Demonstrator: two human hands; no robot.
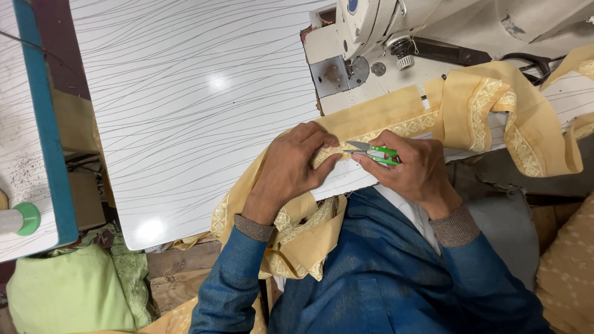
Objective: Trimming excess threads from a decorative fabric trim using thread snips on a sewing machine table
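Note:
A long yellow fabric strip with pale embroidered trim lies across the white sewing table and falls off its near edge. My left hand pinches the strip at the table's edge. My right hand holds green-handled thread snips, their metal blades pointing left at the trim between my two hands. Both hands sit just in front of the sewing machine.
More of the yellow strip loops to the right over the machine bed. Black scissors lie behind it. A second table with a teal edge stands at the left, with green cloth below it.

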